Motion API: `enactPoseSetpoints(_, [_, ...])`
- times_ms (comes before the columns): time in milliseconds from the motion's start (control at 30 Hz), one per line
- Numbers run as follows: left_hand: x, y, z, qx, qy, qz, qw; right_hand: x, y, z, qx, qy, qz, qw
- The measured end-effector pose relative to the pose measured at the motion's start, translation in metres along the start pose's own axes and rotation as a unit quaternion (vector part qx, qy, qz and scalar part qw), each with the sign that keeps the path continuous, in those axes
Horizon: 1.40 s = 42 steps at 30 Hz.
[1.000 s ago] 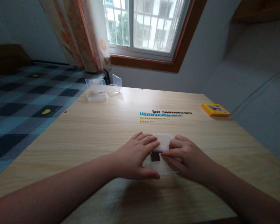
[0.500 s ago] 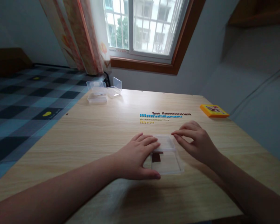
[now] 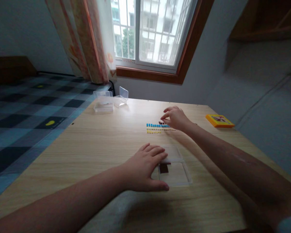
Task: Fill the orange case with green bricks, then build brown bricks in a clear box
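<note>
A clear plastic box (image 3: 178,174) lies open on the wooden table (image 3: 99,142), with a dark brown block (image 3: 163,168) inside it. My left hand (image 3: 145,166) rests on the box's left side, fingers spread flat. My right hand (image 3: 176,118) is stretched out to the far rows of small pieces, its fingertips pinched over the dark brown pieces (image 3: 161,123). Just in front of them run a blue row (image 3: 156,125) and a yellow row (image 3: 153,131). Whether the pinch holds a piece is too small to tell.
Several clear plastic boxes and lids (image 3: 106,102) stand at the table's far left corner. A yellow flat box (image 3: 218,120) lies at the far right edge. A bed with a checked cover (image 3: 26,119) is on the left, a window and curtain behind.
My right hand left the clear box and reached forward to the rows of small pieces. My left hand stayed on the box. The view tilted up slightly.
</note>
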<state>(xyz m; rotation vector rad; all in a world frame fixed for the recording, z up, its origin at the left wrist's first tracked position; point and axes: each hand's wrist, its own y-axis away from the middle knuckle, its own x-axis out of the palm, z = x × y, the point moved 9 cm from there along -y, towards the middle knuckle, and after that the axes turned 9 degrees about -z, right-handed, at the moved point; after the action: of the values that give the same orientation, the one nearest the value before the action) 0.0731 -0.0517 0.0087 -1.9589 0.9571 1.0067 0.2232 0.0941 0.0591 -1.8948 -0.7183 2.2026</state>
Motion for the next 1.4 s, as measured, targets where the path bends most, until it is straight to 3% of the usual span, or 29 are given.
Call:
enactPoseSetpoints(367, [0.001,0.001,0.000,0.006,0.001,-0.011,1.000,0.034,-0.006,-0.004,0.025,0.016,0.049,0.998])
enactPoseSetpoints(633, [0.002,0.002,0.000,0.016,0.003,-0.023,1.000,0.036,-0.018,-0.011,0.048,0.022,0.035,0.998])
enactPoseSetpoints(1133, [0.002,0.001,0.000,0.007,0.001,-0.011,1.000,0.053,-0.034,0.004,0.057,0.002,0.038,0.998])
enactPoseSetpoints(1267, [0.002,0.000,0.000,0.008,0.000,-0.010,1.000,0.042,-0.036,0.013,0.035,-0.024,0.012,0.999])
enactPoseSetpoints(1400, [0.003,0.000,0.001,0.003,-0.002,-0.004,1.000,0.000,-0.020,0.029,-0.010,-0.062,-0.042,0.997])
